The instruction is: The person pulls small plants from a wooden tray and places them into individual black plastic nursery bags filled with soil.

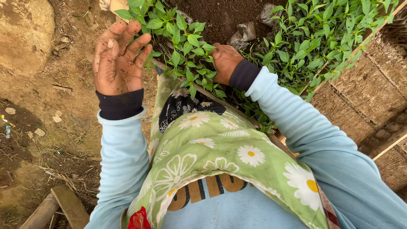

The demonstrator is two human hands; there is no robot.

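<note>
Your left hand (pixel 116 63) is raised, soil-stained, fingers spread, holding nothing. Your right hand (pixel 224 62) reaches among the seedlings (pixel 186 46); its fingers are hidden. Grey plastic bags (pixel 248 32) sit in soil behind them.

A green cloth (pixel 220 148) printed with white daisies drapes over my lap, a dark flowered patch (pixel 182 106) at its upper edge. Bare brown ground (pixel 63 85) lies to my left, strewn with small pale scraps (pixel 39 132) and dry twigs — two wooden planks (pixel 59 208) cross at its lower left corner. Along the right runs a rough mud wall (pixel 364 89) edged with wooden slats (pixel 388 144).
</note>
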